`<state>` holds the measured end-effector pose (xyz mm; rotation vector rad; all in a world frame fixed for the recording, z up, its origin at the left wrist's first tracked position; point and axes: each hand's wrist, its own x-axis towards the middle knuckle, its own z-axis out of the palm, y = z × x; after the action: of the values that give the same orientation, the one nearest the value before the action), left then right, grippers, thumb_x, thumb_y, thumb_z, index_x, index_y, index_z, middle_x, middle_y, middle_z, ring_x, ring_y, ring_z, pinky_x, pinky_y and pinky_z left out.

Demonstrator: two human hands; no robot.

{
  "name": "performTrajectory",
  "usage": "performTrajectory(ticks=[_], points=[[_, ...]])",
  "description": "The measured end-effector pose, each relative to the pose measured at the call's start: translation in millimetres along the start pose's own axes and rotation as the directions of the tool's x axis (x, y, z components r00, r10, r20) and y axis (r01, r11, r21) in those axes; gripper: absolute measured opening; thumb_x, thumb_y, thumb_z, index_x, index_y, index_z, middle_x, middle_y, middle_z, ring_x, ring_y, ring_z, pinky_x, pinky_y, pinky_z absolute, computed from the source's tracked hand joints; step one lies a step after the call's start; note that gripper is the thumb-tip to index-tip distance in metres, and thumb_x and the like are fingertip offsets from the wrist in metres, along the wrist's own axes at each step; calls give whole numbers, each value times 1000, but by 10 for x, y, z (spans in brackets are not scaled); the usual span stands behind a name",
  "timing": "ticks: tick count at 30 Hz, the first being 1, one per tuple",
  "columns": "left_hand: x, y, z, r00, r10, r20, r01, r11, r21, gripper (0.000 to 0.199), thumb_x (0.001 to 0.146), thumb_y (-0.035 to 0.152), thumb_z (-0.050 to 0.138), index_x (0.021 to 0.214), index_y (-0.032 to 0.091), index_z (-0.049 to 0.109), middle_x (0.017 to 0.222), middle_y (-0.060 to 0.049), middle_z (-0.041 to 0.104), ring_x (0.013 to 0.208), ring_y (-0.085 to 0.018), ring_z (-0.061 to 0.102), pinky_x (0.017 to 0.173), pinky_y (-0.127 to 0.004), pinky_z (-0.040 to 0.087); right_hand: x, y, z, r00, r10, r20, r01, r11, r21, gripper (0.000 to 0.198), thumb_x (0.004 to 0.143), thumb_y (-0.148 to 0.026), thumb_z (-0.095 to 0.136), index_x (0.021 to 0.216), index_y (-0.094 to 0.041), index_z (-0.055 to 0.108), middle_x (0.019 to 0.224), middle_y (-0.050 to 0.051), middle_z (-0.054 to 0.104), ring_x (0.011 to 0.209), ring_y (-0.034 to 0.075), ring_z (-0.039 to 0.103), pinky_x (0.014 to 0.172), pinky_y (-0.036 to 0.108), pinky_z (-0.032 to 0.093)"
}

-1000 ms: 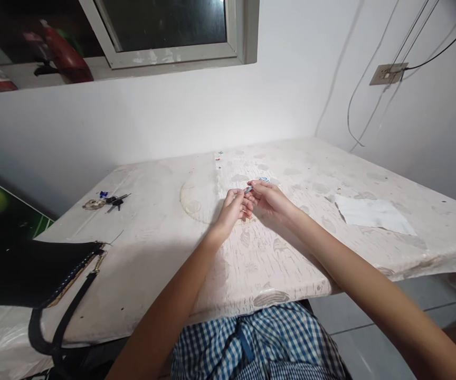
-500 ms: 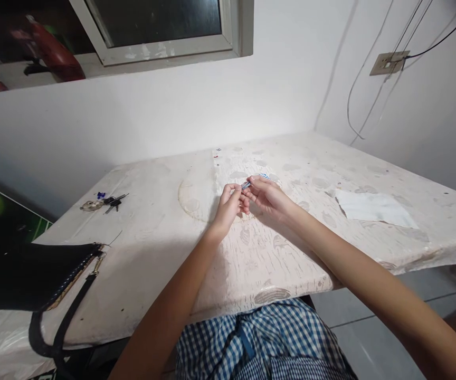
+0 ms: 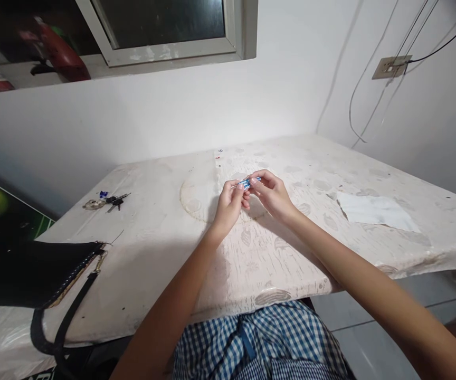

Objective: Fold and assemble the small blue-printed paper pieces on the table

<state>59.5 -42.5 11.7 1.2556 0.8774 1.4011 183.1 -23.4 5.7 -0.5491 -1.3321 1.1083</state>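
Between my two hands is a small, flat blue-and-white striped piece, held just above the table; its kind I cannot make out. My left hand pinches its left end between thumb and fingers. At the other end, the thumb and fingertips of my right hand close on it. Fingers hide part of the piece. Below them spreads a pale, leaf-patterned tablecloth with a faint brown ring mark.
A white paper lies to the right. On the left are keys, a small blue object and a black bag with its strap hanging over the table edge. A red bottle leans on the windowsill.
My right hand has turned so its fingers now come over the striped piece from above. More of the piece shows between the hands. The view has shifted slightly.
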Motion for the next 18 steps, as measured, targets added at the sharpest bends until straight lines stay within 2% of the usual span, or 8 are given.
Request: performTrajectory(ticks=[4, 8, 13, 18], points=[[-35, 26, -29, 997, 66, -38, -60, 987, 150, 8, 83, 26, 54, 89, 23, 58, 73, 1, 59, 57, -8, 51, 57, -19, 39, 3, 8, 2, 1000, -22, -4, 22, 1000, -11, 21, 77, -38, 63, 87, -21, 58, 94, 4, 61, 81, 15, 58, 78, 34, 49], [-53, 51, -77, 978, 211, 3, -197, 910, 364, 11, 85, 26, 51, 91, 24, 60, 76, 0, 61, 67, -12, 53, 63, -20, 37, 0, -8, 17, 999, -46, -5, 46, 999, -24, 20, 77, -37, 63, 87, -20, 60, 102, 5, 60, 81, 14, 59, 79, 34, 50], [-66, 87, -105, 959, 278, 60, -271, 829, 490, 11, 84, 24, 51, 86, 24, 62, 86, -3, 62, 83, -17, 54, 72, -22, 37, -8, -44, 37, 998, -57, -30, 56, 998, -22, 18, 76, -35, 65, 83, -19, 59, 93, 4, 62, 71, 12, 59, 75, 33, 51], [-71, 94, -101, 945, 313, 97, -315, 788, 529, 17, 87, 26, 46, 81, 22, 61, 86, -4, 62, 87, -18, 55, 73, -23, 38, 10, -62, 28, 994, 93, -50, -86, 987, 133, 21, 72, -37, 68, 75, -19, 58, 78, 2, 62, 69, 13, 60, 76, 32, 50]])
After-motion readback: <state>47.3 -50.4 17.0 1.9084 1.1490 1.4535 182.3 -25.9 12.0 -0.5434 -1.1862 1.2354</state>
